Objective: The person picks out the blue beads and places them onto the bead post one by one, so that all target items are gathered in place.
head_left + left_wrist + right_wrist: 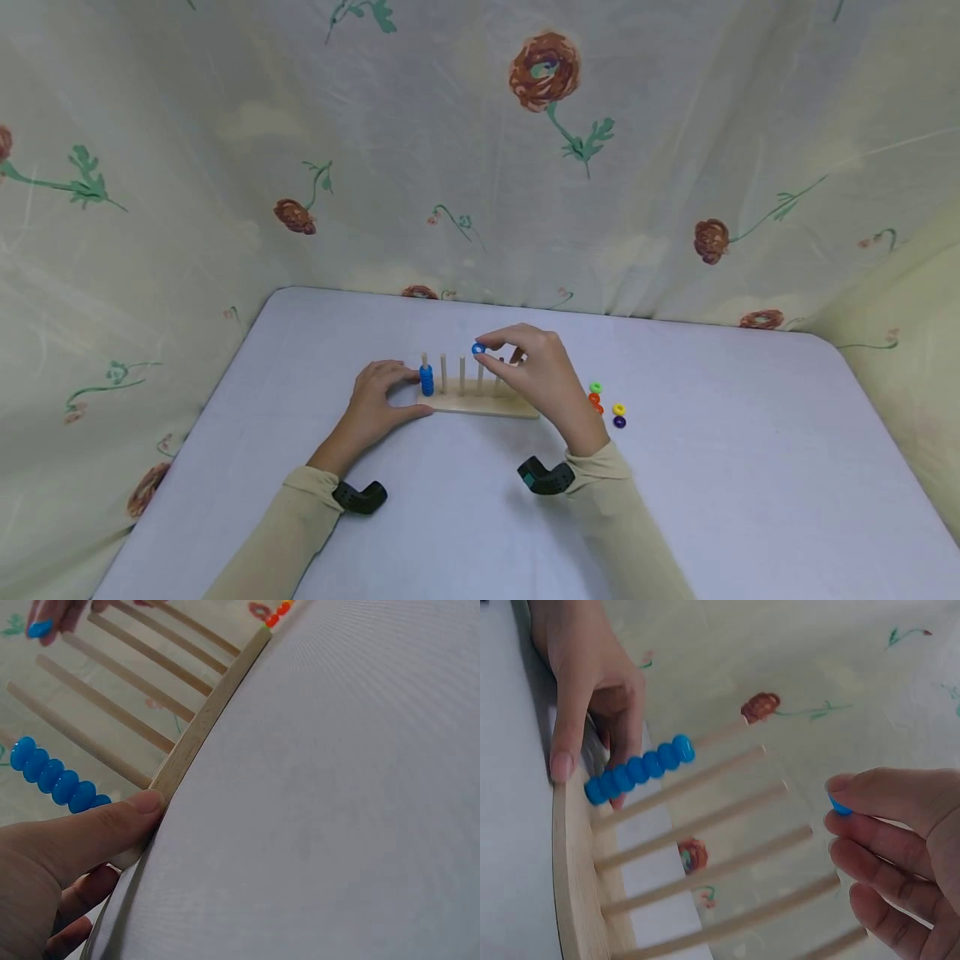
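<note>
A wooden rack (480,406) with a row of upright pegs stands on the table, and its leftmost peg carries a stack of several blue beads (427,381). My left hand (378,401) grips the left end of the rack's base, with the thumb (112,825) on the front edge and fingers behind. My right hand (536,367) is raised over the middle pegs (735,877) and pinches one blue bead (478,349) between thumb and forefinger. That bead (841,807) is mostly covered by the fingertips in the right wrist view.
Right of the rack lie loose beads: a green bead (596,387), orange beads (594,399), a yellow bead (618,409) and a dark purple bead (619,422). The white table (750,467) meets a flowered curtain (420,150) at its back. Each wrist wears a black camera (360,497).
</note>
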`<state>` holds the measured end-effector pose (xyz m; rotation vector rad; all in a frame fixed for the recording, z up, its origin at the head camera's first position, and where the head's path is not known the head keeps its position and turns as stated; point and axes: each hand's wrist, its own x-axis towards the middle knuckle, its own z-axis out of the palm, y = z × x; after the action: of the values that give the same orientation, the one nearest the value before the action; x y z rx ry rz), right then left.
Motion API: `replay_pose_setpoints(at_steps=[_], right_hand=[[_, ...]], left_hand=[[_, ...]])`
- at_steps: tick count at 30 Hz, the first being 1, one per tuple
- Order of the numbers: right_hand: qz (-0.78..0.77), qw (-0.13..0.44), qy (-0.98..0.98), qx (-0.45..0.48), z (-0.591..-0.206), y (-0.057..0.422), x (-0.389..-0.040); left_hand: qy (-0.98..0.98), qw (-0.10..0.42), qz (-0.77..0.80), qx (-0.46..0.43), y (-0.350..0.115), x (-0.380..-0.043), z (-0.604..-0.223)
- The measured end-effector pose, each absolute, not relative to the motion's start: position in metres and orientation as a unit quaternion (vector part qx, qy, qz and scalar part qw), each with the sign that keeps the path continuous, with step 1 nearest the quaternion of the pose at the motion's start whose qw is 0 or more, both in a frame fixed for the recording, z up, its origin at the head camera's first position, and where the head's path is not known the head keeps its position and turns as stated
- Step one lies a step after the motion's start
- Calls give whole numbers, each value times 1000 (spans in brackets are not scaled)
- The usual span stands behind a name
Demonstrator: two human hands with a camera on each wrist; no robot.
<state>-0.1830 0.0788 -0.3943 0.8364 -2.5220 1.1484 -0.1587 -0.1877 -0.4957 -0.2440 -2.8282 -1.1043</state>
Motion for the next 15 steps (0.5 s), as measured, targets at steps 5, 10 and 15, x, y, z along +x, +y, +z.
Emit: replay_pose_setpoints(at_steps=[5,10,15], right_hand=[[380,117,-867,301,-394,59,-182],[366,117,-869,313,-395,43,-183],[356,123,-870,318,-395,31,-184]], left_hand=[[-927,47,-364,-77,-188,-159,-496],[-926,47,-365,-81,-188,-159,-496],[-925,51,-367,-85,-188,-159,-495]])
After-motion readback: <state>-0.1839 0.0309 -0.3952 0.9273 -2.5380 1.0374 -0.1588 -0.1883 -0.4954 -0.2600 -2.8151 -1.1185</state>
